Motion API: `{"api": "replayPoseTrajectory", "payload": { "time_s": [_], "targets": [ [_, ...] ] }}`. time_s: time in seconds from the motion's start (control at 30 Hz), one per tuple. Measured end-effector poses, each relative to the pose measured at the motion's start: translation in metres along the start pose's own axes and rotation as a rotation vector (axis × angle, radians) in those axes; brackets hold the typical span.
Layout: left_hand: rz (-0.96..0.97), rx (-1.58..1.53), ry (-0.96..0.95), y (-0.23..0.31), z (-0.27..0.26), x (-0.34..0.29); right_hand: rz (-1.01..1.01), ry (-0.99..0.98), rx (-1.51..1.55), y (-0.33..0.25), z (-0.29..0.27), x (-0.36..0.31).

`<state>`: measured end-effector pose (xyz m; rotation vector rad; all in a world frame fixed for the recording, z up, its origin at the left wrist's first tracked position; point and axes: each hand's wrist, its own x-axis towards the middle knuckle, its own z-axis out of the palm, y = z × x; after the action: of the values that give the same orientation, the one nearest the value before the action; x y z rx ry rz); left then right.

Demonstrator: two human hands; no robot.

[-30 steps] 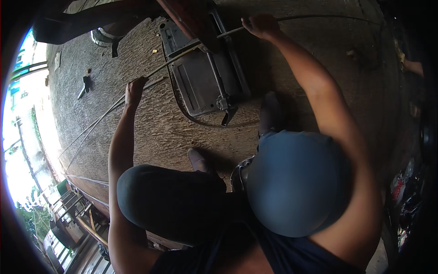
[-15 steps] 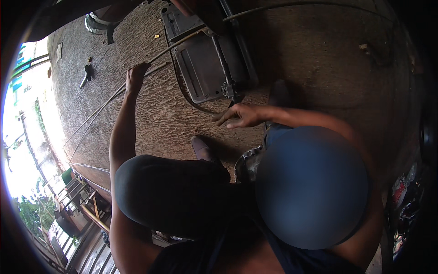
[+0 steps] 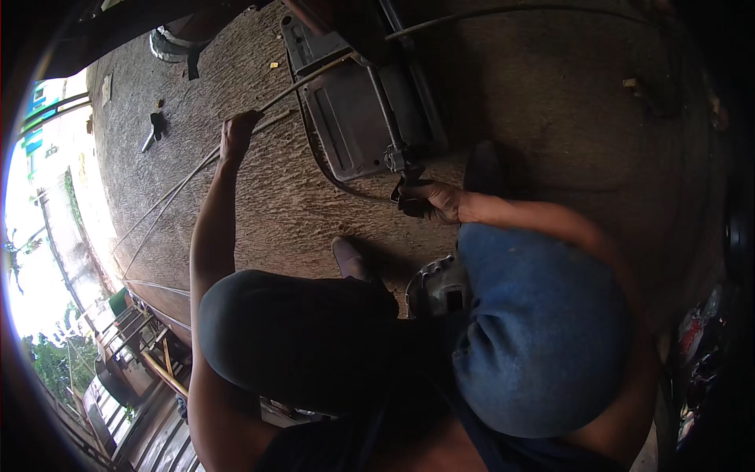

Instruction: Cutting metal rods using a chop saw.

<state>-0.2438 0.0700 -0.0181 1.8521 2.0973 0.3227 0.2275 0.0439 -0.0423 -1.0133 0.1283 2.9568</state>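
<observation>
A thin metal rod (image 3: 314, 75) runs from the left across a grey machine base (image 3: 338, 118) into its clamp, and my left hand (image 3: 237, 135) is closed round it left of the base. Along the right side of the base lies a threaded clamp screw (image 3: 383, 106) with a block at its near end. My right hand (image 3: 442, 200) is closed on the dark crank handle (image 3: 398, 193) at that end of the screw; its fingers are partly in shadow. A dark cable (image 3: 318, 161) curves round the base to near this hand.
A second rod (image 3: 277, 118) lies beside the held one. Further left on the brown floor (image 3: 275, 197) is a small dark tool (image 3: 153, 131). A toothed metal part (image 3: 436, 289) sits between my legs. Dark machine parts hang over the top edge.
My right hand was loosely spread just below the clamp; it has now closed on the crank handle. My left hand keeps its grip on the rod, almost unmoved.
</observation>
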Motion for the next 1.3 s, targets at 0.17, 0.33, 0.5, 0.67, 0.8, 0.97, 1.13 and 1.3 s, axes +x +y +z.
{"api": "replayPoseTrajectory", "payload": {
  "time_s": [0.17,0.33,0.5,0.67,0.8,0.97,1.13,1.3],
  "targets": [
    [-0.007,-0.016,-0.010,0.000,0.002,-0.001,-0.004,-0.011,0.000,0.007,-0.019,0.016],
    [-0.004,0.015,-0.018,-0.004,0.001,0.000,-0.026,-0.147,0.172,0.004,-0.025,0.022],
    [0.041,0.039,-0.051,-0.005,0.002,0.000,-0.206,0.021,-0.131,0.010,-0.019,0.025],
    [-0.015,0.038,-0.044,-0.002,0.002,-0.002,-0.279,0.238,-0.350,0.014,-0.005,0.021],
    [-0.054,0.028,-0.030,0.001,0.000,0.000,-0.173,0.246,-0.037,0.003,-0.004,0.005],
    [0.028,0.008,-0.017,0.001,0.000,0.000,-0.202,0.314,0.098,-0.005,-0.010,-0.012],
    [0.021,0.001,-0.009,-0.001,0.001,-0.002,-0.211,0.347,0.141,-0.003,-0.012,-0.012],
    [0.095,0.018,0.008,-0.001,0.002,-0.001,-0.131,0.221,0.034,-0.014,-0.019,-0.003]
  ]
}}
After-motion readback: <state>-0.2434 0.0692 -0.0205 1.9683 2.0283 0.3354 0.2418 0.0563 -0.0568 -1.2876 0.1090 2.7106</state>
